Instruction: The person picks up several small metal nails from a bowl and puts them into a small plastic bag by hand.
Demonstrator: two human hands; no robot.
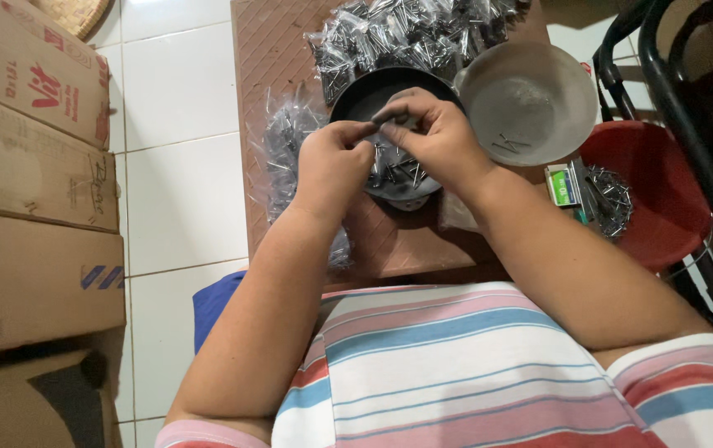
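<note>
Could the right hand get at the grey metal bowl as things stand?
Probably yes: the grey metal bowl sits open just beyond the right hand, nothing between, though its fingers hold a clear bag of nails.

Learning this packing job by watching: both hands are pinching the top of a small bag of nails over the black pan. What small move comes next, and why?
Probably finish closing the bag's mouth: the left hand and right hand pinch the top of the clear bag of nails above the black pan, and filled bags lie beyond.

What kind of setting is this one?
Probably a home or small workshop packing corner: white tiled floor, stacked cardboard boxes, and a low brown table with clear bags of nails.
</note>
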